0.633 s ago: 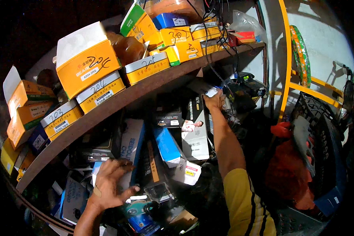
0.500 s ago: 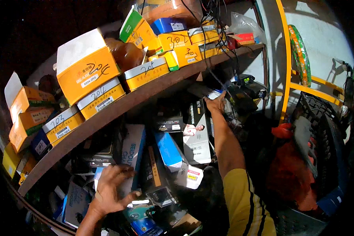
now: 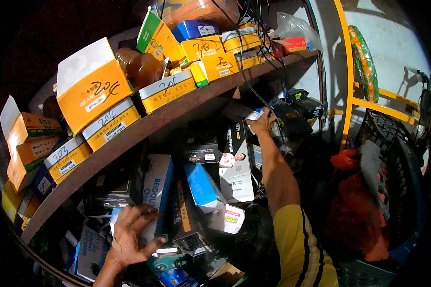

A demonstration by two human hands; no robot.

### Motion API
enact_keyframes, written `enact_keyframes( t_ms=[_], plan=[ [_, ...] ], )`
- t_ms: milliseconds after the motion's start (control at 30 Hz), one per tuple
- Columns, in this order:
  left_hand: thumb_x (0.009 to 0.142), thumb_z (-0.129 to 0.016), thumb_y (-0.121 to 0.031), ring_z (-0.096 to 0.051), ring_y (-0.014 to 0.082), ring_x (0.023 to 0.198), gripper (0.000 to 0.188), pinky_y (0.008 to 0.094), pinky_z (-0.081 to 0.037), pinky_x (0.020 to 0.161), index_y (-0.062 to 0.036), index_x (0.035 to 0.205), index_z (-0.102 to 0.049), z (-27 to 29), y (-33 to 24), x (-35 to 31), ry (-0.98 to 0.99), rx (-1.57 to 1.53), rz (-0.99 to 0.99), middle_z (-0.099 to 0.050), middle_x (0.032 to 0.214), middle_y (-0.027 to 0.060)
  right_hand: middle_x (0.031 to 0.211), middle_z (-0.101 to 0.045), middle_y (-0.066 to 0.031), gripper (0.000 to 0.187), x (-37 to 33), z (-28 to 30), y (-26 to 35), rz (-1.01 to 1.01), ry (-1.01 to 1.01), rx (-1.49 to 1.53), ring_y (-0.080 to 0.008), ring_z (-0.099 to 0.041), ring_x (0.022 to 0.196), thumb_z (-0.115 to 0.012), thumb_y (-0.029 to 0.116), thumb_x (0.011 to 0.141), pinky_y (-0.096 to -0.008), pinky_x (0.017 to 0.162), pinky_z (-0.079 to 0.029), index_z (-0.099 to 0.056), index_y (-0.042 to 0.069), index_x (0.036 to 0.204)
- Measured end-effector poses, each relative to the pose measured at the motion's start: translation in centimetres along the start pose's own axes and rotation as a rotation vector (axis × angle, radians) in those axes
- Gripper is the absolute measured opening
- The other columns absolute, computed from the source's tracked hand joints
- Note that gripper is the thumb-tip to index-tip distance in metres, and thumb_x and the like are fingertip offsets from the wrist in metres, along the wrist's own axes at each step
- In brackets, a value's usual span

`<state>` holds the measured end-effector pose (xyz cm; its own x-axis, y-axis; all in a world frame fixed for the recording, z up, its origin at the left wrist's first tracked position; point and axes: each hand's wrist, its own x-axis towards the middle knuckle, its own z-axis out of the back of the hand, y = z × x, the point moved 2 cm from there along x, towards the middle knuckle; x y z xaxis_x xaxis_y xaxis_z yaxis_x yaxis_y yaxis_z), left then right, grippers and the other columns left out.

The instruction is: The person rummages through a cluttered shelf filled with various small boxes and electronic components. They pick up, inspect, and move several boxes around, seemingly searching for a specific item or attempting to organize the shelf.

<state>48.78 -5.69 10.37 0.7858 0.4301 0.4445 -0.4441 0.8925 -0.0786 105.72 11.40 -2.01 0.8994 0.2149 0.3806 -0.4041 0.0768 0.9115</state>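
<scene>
My left hand (image 3: 133, 235) lies with fingers apart over a long blue and white box (image 3: 159, 189) on the lower shelf. Deep under the upper shelf, my right hand (image 3: 262, 122) is closed at the edge of a small white and blue packet (image 3: 255, 115); its fingertips are partly hidden. Below that hand stands a tilted black and white box (image 3: 237, 174) with a person's picture on it. Between my arms are a blue and white carton (image 3: 203, 184) with an open flap and a dark box (image 3: 187, 215) with an orange-brown strip.
Yellow and white boxes (image 3: 96, 91) line the brown upper shelf (image 3: 115, 148) above my hands. Black cables (image 3: 254, 43) hang down near my right hand. At the right are a yellow metal frame (image 3: 348, 71), a black crate (image 3: 392, 143) and a red bag (image 3: 354, 215).
The view has shifted slightly, so the shelf boxes sit further left. More of the packet's white face shows beside my right hand. My left hand stays over the blue and white box.
</scene>
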Motion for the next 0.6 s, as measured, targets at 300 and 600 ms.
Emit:
enact_keyframes(
  t_ms=[300,600],
  plan=[
    [0.072,-0.081,-0.038,-0.062,0.0349,0.112,0.053,0.0467,-0.048,0.097,-0.0044,0.113,-0.076,-0.3,0.8,-0.2,-0.049,0.024,-0.03,-0.068,0.124,0.0146,0.134,-0.053,-0.0232,0.09,-3.8,2.1,2.2,0.055,-0.134,0.081,-0.0477,-0.056,0.123,-0.083,0.004,0.074,-0.0524,0.105,-0.046,-0.039,0.022,0.15],
    [0.073,-0.081,-0.039,-0.061,0.036,0.112,0.051,0.0465,-0.048,0.097,-0.0045,0.11,-0.076,-0.5,0.8,-0.6,-0.063,0.07,-0.038,-0.068,0.124,0.0149,0.138,-0.049,-0.0221,0.086,-8.0,9.5,3.8,0.225,-0.36,0.392,-0.0458,-0.049,0.13,-0.077,-0.013,0.068,-0.0512,0.115,-0.038,-0.047,0.008,0.146]
  ],
)
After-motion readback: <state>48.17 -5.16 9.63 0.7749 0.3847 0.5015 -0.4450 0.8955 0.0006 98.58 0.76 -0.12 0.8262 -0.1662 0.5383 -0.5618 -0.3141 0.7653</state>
